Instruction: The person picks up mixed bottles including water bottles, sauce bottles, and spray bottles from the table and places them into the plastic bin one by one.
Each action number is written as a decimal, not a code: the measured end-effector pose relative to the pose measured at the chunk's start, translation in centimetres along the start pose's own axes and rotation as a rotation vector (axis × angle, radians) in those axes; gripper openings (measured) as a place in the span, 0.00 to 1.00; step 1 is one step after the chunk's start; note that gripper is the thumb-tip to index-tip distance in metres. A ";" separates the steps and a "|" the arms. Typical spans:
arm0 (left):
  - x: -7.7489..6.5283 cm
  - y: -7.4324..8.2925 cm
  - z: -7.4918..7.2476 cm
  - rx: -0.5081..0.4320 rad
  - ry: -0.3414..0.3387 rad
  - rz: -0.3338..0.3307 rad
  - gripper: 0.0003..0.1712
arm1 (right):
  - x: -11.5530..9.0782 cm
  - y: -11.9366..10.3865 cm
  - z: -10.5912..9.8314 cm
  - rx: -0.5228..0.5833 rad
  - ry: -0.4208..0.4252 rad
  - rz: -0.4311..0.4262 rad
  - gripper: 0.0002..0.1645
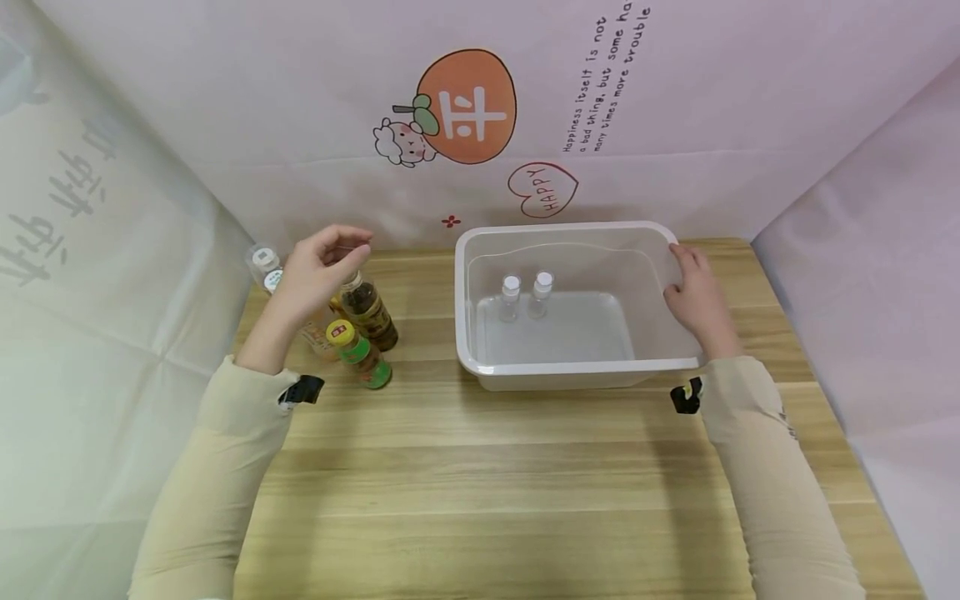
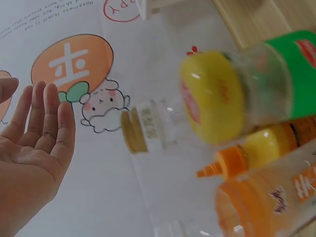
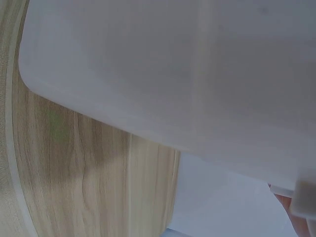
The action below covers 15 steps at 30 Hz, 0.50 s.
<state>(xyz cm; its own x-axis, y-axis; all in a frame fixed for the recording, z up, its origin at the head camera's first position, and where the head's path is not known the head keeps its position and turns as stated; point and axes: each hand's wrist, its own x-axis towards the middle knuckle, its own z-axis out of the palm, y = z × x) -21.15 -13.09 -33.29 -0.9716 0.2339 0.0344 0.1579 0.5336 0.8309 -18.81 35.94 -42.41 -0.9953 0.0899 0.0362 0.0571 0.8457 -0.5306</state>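
My left hand [image 1: 318, 267] is raised over a cluster of bottles at the left, fingers loosely bent and holding nothing. Below it stand a bottle of dark contents [image 1: 370, 315] and a yellow-capped seasoning jar [image 1: 362, 357] with a green label. In the left wrist view, the palm faces up beside a gold-capped bottle neck [image 2: 140, 129]. My right hand [image 1: 701, 300] grips the right rim of a light plastic bin [image 1: 555, 367], thumb on the inner side. Inside the bin, towards its left, stand two small clear bottles [image 1: 510, 298] with white caps.
Behind the left forearm are white-capped clear bottles [image 1: 264, 258]. An orange-tipped squeeze bottle [image 2: 261, 150] and an orange-topped container [image 2: 261, 200] stand beside the jar. Printed cloth [image 1: 337, 192] walls the wooden table [image 1: 480, 475] at the back and sides.
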 end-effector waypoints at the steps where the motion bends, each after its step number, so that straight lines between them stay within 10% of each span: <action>1: -0.2 -0.3 -0.1 0.000 0.003 -0.001 0.22 | 0.0 0.0 0.0 0.002 0.001 -0.002 0.40; 15: -2.9 -4.2 -0.8 -0.028 -0.010 0.001 0.21 | 0.0 0.1 0.0 -0.007 0.007 -0.010 0.40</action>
<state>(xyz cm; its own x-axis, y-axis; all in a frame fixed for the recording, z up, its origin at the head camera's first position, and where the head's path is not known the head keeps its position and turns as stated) -19.12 -16.68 -36.43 -0.9697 0.2425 0.0305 0.1542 0.5102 0.8461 -18.82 36.03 -42.51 -0.9952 0.0853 0.0479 0.0476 0.8501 -0.5244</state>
